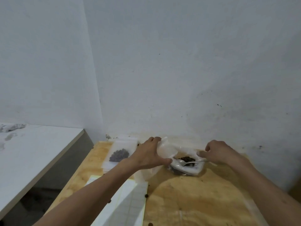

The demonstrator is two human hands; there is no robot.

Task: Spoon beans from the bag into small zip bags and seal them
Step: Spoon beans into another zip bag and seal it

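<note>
A white plastic bag of dark beans (187, 167) lies open against the wall on the wooden table (195, 198). My left hand (149, 153) grips a small clear zip bag (166, 150) just left of the bean bag's mouth. My right hand (218, 151) holds the handle of a metal spoon (187, 163), whose bowl lies in the bean bag opening. Further left, a small zip bag holding beans (120, 154) lies flat on the table.
A stack of white and pale yellow sheets (128, 203) lies near the table's front left. A few loose beans (146, 195) are scattered on the wood. A white counter (32, 152) stands to the left, across a gap. The wall is close behind.
</note>
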